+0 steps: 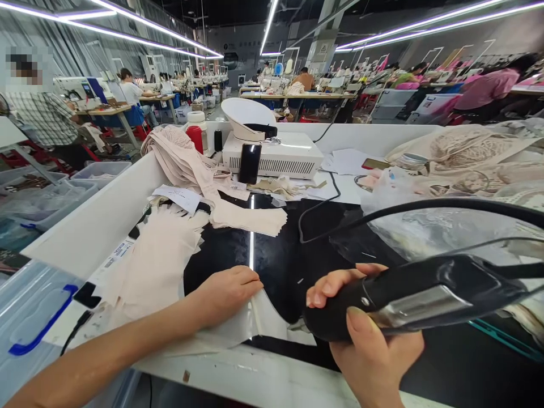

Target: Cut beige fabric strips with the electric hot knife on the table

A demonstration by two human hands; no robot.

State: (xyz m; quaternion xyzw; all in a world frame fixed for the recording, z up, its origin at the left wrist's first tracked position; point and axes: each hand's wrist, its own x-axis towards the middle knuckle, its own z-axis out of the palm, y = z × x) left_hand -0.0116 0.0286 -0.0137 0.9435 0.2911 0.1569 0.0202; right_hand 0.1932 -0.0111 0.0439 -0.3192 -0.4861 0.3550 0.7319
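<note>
My left hand is closed, thumb and fingers pinching the edge of a pale fabric piece near the front of the glossy black work surface. My right hand is wrapped round a bulky black corded hand tool with a silvery panel. Its rounded end points left, toward the fabric; its exact kind is unclear. To the left of my left hand lies a fanned stack of beige fabric pieces. Another beige bundle stretches across the surface farther back.
A white box stands at the back, with a phone leaning on it and a white visor-like piece on top. Plastic bags and beige fabric crowd the right. The tool's black cable arches overhead. People work beyond.
</note>
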